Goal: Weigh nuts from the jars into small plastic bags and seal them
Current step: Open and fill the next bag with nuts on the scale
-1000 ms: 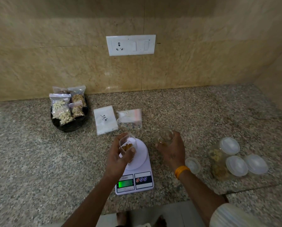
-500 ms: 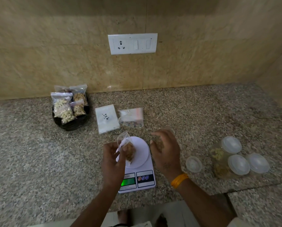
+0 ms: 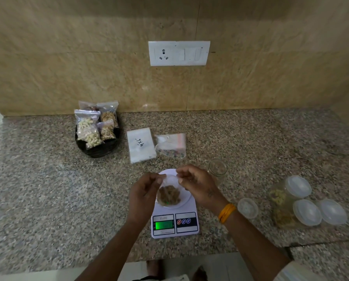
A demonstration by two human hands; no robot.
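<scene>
A small clear plastic bag (image 3: 169, 194) holding brown nuts lies over the round pan of a white digital scale (image 3: 192, 203) with a lit green display. My left hand (image 3: 144, 192) pinches the bag's top left corner. My right hand (image 3: 197, 184) pinches its top right corner. An open glass jar (image 3: 217, 167) stands on the counter just right of the scale, apart from my right hand. Its loose lid (image 3: 247, 207) lies nearer the front.
A black basket (image 3: 97, 152) with several filled bags sits at the back left. A pack of empty bags (image 3: 141, 148) and a loose bag bundle (image 3: 170, 146) lie behind the scale. Lidded jars (image 3: 297, 201) stand at right. The counter's front edge is near.
My right hand set the open jar down right of the scale and came to the bag's top. The bag now lies on the pan, held by both hands.
</scene>
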